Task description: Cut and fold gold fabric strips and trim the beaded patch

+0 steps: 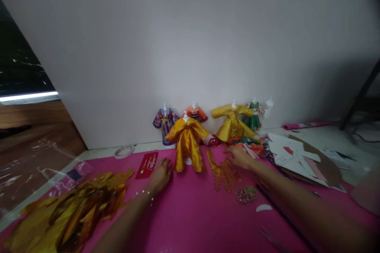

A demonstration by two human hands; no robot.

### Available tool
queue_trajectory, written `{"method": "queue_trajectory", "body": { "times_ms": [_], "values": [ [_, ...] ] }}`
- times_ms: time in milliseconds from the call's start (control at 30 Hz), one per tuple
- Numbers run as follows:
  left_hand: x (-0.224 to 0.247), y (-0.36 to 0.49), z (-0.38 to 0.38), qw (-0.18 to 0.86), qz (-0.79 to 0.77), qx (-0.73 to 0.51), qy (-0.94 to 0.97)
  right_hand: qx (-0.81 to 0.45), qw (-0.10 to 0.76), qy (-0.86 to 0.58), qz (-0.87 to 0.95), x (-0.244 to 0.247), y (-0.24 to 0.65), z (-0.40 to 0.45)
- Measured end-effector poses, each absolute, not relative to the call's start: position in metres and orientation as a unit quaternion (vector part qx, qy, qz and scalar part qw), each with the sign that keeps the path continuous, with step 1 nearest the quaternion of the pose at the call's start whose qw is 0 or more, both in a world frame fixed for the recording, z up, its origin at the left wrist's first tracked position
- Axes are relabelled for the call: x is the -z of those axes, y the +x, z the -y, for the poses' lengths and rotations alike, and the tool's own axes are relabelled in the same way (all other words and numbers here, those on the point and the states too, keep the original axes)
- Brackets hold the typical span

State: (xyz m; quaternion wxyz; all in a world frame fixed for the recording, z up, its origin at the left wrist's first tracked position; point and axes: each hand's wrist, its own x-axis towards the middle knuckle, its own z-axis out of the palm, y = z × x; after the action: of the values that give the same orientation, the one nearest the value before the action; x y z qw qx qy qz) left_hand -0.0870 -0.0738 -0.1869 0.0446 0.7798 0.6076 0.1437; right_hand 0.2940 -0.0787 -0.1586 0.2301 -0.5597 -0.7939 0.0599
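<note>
My left hand (161, 174) rests on the pink mat (184, 213) between a red card (147, 165) and a doll form in an orange-gold robe (187, 138). Its fingers are bent, and whether anything is under them is hidden. On the right, my right hand (239, 157) reaches over the mat beside gold fabric pieces (221, 174); its fingertips are too blurred to tell what they touch. Behind it stands a form in a yellow robe (233, 123). Purple (165, 124), orange-red (198, 114) and green (253, 116) dressed forms stand along the wall.
Gold fabric scraps (68, 209) lie heaped at the left, near a tape roll (124, 151). A dish of small beads (246, 194), a white crescent piece (264, 208) and a dark rod (285, 215) lie at the right. White papers (292, 156) are farther right.
</note>
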Motion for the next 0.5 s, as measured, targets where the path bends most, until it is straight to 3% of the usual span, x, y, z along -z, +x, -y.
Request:
{"method": "queue_trajectory", "body": {
  "times_ms": [300,500],
  "values": [
    [0.171,-0.087,0.194,0.046,-0.561,-0.135,0.815,-0.149,0.272,-0.461,0.831,0.145,0.284,0.250],
    [0.164,-0.071,0.275,0.048,-0.516,-0.169,0.838,-0.198,0.297,-0.346,0.867,0.165,0.259,0.354]
  ]
}}
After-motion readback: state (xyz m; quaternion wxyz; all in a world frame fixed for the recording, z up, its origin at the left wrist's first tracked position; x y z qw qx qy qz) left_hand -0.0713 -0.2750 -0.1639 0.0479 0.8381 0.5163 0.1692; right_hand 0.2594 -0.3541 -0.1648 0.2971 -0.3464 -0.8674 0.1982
